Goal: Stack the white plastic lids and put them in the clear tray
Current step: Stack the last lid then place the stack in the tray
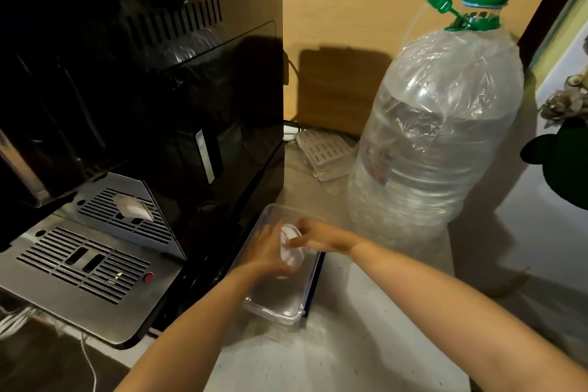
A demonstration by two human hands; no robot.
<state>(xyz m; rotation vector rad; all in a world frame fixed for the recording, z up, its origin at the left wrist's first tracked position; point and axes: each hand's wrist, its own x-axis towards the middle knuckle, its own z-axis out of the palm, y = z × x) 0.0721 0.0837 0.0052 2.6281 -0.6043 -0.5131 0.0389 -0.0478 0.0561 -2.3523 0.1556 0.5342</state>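
A stack of white plastic lids [290, 251] stands on edge between my two hands, just above the far half of the clear tray [280, 312]. My left hand [265, 253] cups the stack from the left side. My right hand [313, 237] pinches its upper right rim with the fingertips. The tray lies on the pale counter next to the black coffee machine, and its near half holds nothing I can see. How many lids are in the stack is not visible.
A black coffee machine [143, 73] with a metal drip grille [82, 264] fills the left. A large clear water bottle [439, 137] with a green cap stands right of the tray. A flat perforated white piece [324, 150] lies behind. Bare counter [366, 344] stretches toward me.
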